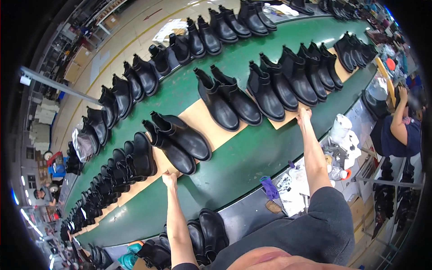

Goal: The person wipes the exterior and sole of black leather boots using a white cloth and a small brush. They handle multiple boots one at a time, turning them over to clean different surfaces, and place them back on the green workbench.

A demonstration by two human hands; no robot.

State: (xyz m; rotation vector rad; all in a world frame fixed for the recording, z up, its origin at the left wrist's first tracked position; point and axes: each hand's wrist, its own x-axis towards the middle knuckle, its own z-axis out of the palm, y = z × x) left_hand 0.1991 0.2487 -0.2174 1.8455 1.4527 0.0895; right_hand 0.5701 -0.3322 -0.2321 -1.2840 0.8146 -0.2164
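Our green worktop [225,180] carries black boots [186,138] on tan cards [198,118] set back from its near edge, more boots [209,38] lining its far edge. Our left hand [170,179] is closed on the near edge of the left card [160,165], our right hand [304,115] on that of the right card [280,123].

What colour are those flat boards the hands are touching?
The boards are light tan, showing best in the head view.
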